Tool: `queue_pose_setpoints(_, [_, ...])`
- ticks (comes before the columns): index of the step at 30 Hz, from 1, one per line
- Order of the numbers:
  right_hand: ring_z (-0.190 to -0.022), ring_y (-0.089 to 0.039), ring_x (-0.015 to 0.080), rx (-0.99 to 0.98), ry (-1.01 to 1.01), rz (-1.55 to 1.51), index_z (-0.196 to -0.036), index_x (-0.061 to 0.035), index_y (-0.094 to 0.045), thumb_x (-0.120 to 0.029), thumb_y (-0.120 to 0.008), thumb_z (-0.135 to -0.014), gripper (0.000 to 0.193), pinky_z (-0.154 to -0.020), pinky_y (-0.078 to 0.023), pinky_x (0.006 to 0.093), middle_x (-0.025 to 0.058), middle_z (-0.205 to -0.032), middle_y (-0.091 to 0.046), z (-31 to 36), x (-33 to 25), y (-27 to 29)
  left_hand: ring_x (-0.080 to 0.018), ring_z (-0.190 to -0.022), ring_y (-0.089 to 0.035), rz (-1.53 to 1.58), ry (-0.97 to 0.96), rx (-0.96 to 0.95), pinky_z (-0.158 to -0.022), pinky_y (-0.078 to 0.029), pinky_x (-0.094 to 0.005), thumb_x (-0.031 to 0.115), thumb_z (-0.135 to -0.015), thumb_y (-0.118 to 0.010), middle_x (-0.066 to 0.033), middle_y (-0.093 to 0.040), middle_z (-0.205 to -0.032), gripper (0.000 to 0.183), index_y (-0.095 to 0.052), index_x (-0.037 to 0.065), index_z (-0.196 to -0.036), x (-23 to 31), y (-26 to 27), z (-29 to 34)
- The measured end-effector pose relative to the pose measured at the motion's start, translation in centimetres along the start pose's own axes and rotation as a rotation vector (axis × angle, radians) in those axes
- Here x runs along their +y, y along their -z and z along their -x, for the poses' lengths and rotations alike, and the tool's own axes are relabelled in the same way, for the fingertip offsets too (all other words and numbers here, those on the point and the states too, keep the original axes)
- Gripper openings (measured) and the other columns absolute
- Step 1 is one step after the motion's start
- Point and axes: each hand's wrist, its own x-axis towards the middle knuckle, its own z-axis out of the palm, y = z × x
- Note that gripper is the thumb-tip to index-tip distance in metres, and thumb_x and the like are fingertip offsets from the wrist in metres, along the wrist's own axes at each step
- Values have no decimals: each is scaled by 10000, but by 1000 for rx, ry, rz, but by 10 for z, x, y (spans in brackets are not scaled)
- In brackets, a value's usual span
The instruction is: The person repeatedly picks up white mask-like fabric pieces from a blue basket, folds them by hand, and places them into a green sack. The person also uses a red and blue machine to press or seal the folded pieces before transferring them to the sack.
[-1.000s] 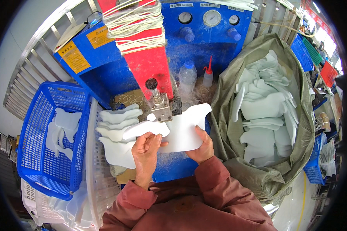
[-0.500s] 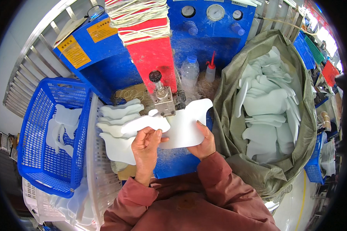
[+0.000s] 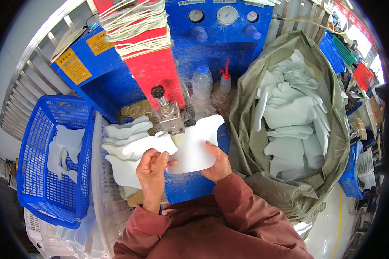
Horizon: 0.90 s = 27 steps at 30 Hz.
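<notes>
My right hand (image 3: 218, 165) grips the lower right edge of a large white curved sheet (image 3: 194, 149), thumb on top. The sheet's upper left edge reaches the metal foot (image 3: 173, 123) of the machine. My left hand (image 3: 152, 172) pinches a smaller white wavy-edged piece (image 3: 145, 146) between thumb and fingers. One fingertip of that hand is at the left edge of the large sheet; whether it grips the sheet, I cannot tell. Behind the smaller piece, several similar white pieces (image 3: 121, 166) lie overlapping to the left of the foot.
A red machine arm (image 3: 153, 69) wound with pale cord rises from the foot. Left stands a blue basket (image 3: 32, 190) with white pieces; right, a green sack (image 3: 242, 125) full of them. A clear bottle (image 3: 202, 84) and a red-tipped squeeze bottle (image 3: 225, 80) stand behind.
The whole view has shifted, so the machine and hands appear farther left. Both hands keep their holds, and the sheet stays at the metal foot.
</notes>
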Motion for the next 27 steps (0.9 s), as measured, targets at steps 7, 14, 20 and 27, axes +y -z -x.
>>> queue_pose_setpoints(7, [-1034, -699, 227, 128, -515, -908, -1189, 1, -661, -23, -701, -916, 277, -926, -537, 319, 114, -1104, -716, 3, 9, -4, -133, -904, -667, 58, 19, 7, -763, -641, -337, 11, -976, -670, -66, -663, -963, 183, -625, -44, -1145, 2, -3, 4])
queue_pose_setpoints(14, [-1068, -703, 287, 5, 31, 226, -1182, -13, -677, -9, -713, -869, 314, -939, -540, 360, 153, -1126, -721, 12, 3, 1, -212, -944, -708, -19, -6, 7, -744, -635, -352, 25, -989, -643, -96, -712, -1047, 196, -638, -21, -1179, 1, 4, 10])
queue_pose_setpoints(20, [-1053, -702, 285, -44, 10, 164, -1177, -17, -679, -4, -686, -887, 290, -935, -536, 357, 136, -1102, -724, 9, -3, -6, -212, -948, -709, -23, -14, 18, -738, -634, -352, 23, -987, -639, -100, -712, -1043, 192, -640, -15, -1175, 3, 11, 12])
queue_pose_setpoints(27, [-1057, -691, 253, -96, 25, 30, -1208, -12, -660, 13, -626, -950, 261, -951, -531, 345, 118, -1137, -710, 10, -6, -12, -169, -934, -693, -14, 9, 55, -734, -633, -330, 14, -980, -656, -92, -702, -1032, 173, -637, -27, -1147, 10, 13, 15])
